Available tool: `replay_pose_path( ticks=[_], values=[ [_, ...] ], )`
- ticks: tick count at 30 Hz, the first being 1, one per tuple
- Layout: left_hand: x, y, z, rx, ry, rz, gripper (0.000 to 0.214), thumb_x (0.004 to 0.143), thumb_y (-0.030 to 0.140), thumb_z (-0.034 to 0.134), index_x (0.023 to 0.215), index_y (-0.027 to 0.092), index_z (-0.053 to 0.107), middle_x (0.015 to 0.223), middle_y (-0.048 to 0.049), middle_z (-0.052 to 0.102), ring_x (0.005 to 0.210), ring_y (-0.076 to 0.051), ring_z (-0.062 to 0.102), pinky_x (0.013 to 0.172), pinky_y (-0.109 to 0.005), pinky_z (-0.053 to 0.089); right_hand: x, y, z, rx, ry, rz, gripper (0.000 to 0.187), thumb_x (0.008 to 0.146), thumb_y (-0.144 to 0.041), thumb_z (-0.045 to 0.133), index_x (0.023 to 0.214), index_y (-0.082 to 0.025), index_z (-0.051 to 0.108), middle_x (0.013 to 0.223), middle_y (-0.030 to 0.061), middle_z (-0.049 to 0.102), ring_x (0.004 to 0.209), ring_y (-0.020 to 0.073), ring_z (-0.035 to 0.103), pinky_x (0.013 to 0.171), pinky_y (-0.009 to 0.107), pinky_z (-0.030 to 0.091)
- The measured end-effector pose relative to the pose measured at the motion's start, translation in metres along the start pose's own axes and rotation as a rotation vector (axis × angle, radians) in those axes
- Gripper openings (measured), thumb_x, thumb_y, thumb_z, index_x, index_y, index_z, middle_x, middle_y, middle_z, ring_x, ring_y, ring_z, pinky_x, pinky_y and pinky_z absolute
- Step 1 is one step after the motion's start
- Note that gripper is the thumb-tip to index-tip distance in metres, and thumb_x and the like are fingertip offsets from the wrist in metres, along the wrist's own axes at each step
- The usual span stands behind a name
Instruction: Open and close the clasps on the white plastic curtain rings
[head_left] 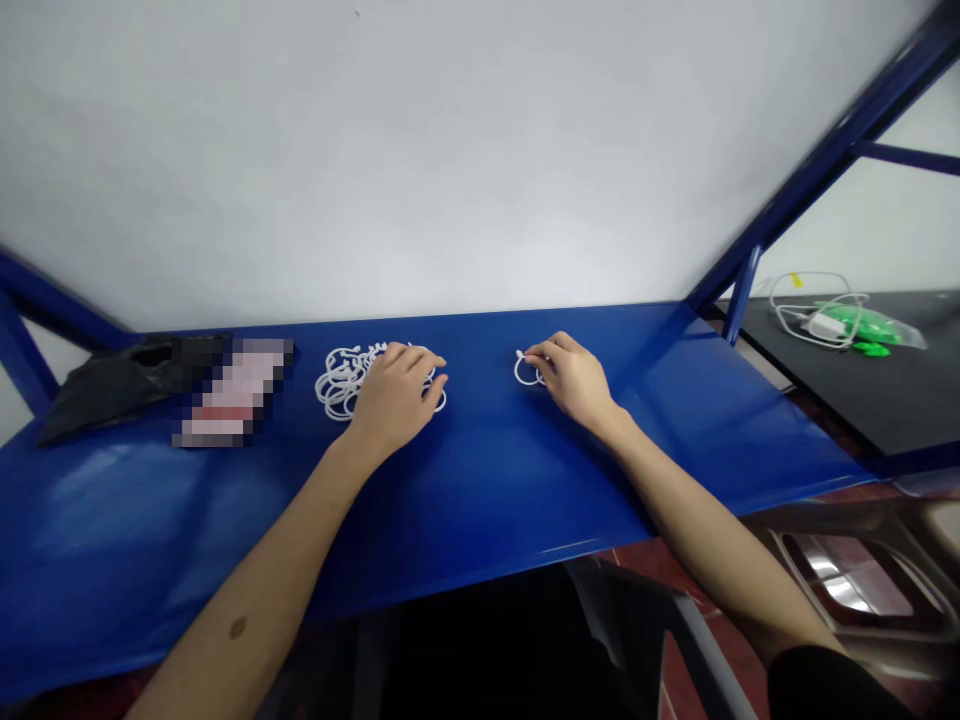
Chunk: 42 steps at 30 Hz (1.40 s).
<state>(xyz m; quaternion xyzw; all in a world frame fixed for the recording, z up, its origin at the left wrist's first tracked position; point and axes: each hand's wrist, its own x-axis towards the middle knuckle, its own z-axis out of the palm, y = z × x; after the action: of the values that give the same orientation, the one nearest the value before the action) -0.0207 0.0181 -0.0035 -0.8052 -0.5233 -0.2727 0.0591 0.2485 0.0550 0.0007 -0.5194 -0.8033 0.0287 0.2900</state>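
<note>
A heap of several white plastic rings (341, 380) lies on the blue shelf (487, 480). My left hand (397, 395) rests on top of the heap's right side, fingers curled down onto the rings. My right hand (574, 380) is to the right of it, fingertips pinched on a single white ring (525, 372) that lies on the shelf apart from the heap.
A black plastic bag (120, 385) and a blurred pinkish packet (232, 395) lie at the shelf's left. Blue frame struts (817, 165) rise at the right. A dark table holds a white cable (806, 310) and a green bag (862, 325). A chair (847, 580) stands below right.
</note>
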Motion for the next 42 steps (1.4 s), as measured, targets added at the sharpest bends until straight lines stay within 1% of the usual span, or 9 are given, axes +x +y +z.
replay_pose_path(
  ticks=[5, 8, 12, 16, 22, 29, 32, 37, 42],
  values=[
    [-0.005, -0.017, 0.002, 0.088, -0.074, -0.013, 0.029, 0.086, 0.023, 0.053, 0.108, 0.02, 0.071, 0.109, -0.0132, 0.065, 0.109, -0.034, 0.052, 0.1, -0.054, 0.044, 0.009, 0.023, -0.012, -0.166, -0.074, 0.18, 0.011, 0.095, -0.025, 0.062, 0.1, -0.02, 0.071, 0.1, 0.0075, 0.07, 0.087, 0.0222, 0.064, 0.069, 0.032, 0.047],
    [-0.008, -0.019, 0.004, 0.094, -0.102, 0.006, 0.029, 0.081, 0.021, 0.056, 0.105, 0.02, 0.073, 0.119, -0.0144, 0.061, 0.115, -0.037, 0.048, 0.102, -0.057, 0.042, 0.011, 0.025, -0.016, -0.203, -0.101, 0.211, 0.01, 0.095, -0.026, 0.062, 0.095, -0.021, 0.071, 0.097, 0.0074, 0.07, 0.088, 0.0228, 0.063, 0.069, 0.033, 0.045],
    [-0.009, -0.018, 0.009, 0.073, -0.154, 0.031, 0.023, 0.087, 0.025, 0.054, 0.099, 0.023, 0.073, 0.121, -0.0125, 0.062, 0.117, -0.037, 0.048, 0.104, -0.059, 0.039, 0.011, 0.022, -0.015, -0.259, -0.08, 0.201, 0.014, 0.096, -0.027, 0.06, 0.093, -0.019, 0.071, 0.101, 0.0107, 0.069, 0.095, 0.0258, 0.061, 0.071, 0.034, 0.047],
    [-0.008, -0.017, 0.013, 0.047, -0.2, 0.029, 0.022, 0.091, 0.029, 0.053, 0.102, 0.024, 0.072, 0.11, -0.0101, 0.067, 0.109, -0.034, 0.052, 0.1, -0.055, 0.042, 0.006, 0.011, -0.01, -0.218, -0.018, 0.069, 0.018, 0.1, -0.029, 0.056, 0.096, -0.018, 0.07, 0.102, 0.0114, 0.068, 0.099, 0.0269, 0.058, 0.076, 0.036, 0.049],
    [-0.004, -0.028, 0.001, -0.005, -0.169, 0.0, 0.032, 0.092, 0.021, 0.044, 0.109, 0.024, 0.071, 0.114, -0.0085, 0.068, 0.107, -0.03, 0.053, 0.101, -0.051, 0.041, -0.004, -0.009, 0.003, -0.003, -0.177, -0.203, 0.019, 0.1, -0.03, 0.056, 0.097, -0.019, 0.07, 0.099, 0.0089, 0.068, 0.094, 0.0238, 0.056, 0.085, 0.037, 0.048],
    [-0.003, -0.035, -0.009, 0.099, -0.266, -0.054, 0.019, 0.091, 0.029, 0.052, 0.094, 0.024, 0.069, 0.099, -0.0078, 0.072, 0.105, -0.031, 0.056, 0.093, -0.047, 0.041, -0.007, -0.012, 0.012, 0.114, -0.251, -0.289, 0.018, 0.1, -0.028, 0.056, 0.094, -0.018, 0.069, 0.098, 0.0076, 0.069, 0.087, 0.0209, 0.057, 0.086, 0.037, 0.045],
    [-0.002, -0.035, -0.008, 0.09, -0.211, -0.048, 0.017, 0.093, 0.03, 0.051, 0.09, 0.024, 0.067, 0.094, -0.006, 0.072, 0.099, -0.028, 0.056, 0.09, -0.044, 0.041, -0.008, -0.012, 0.014, 0.141, -0.254, -0.295, 0.016, 0.1, -0.027, 0.056, 0.094, -0.018, 0.069, 0.098, 0.0072, 0.069, 0.089, 0.0211, 0.058, 0.087, 0.037, 0.045],
    [0.001, -0.024, -0.014, -0.027, -0.024, -0.089, 0.014, 0.093, 0.03, 0.054, 0.09, 0.024, 0.066, 0.089, -0.0043, 0.069, 0.092, -0.024, 0.057, 0.088, -0.039, 0.042, -0.011, -0.017, 0.016, 0.2, -0.202, -0.354, 0.015, 0.101, -0.027, 0.055, 0.098, -0.018, 0.067, 0.1, 0.0072, 0.069, 0.089, 0.0208, 0.059, 0.087, 0.039, 0.048],
    [0.003, 0.004, -0.015, -0.205, -0.02, -0.123, 0.01, 0.091, 0.03, 0.058, 0.088, 0.022, 0.065, 0.075, -0.0006, 0.068, 0.083, -0.021, 0.059, 0.087, -0.037, 0.043, -0.019, -0.031, 0.009, 0.351, -0.138, -0.409, 0.031, 0.1, -0.034, 0.057, 0.129, -0.02, 0.059, 0.123, 0.0113, 0.059, 0.092, 0.0187, 0.061, 0.082, 0.038, 0.057]
  ],
)
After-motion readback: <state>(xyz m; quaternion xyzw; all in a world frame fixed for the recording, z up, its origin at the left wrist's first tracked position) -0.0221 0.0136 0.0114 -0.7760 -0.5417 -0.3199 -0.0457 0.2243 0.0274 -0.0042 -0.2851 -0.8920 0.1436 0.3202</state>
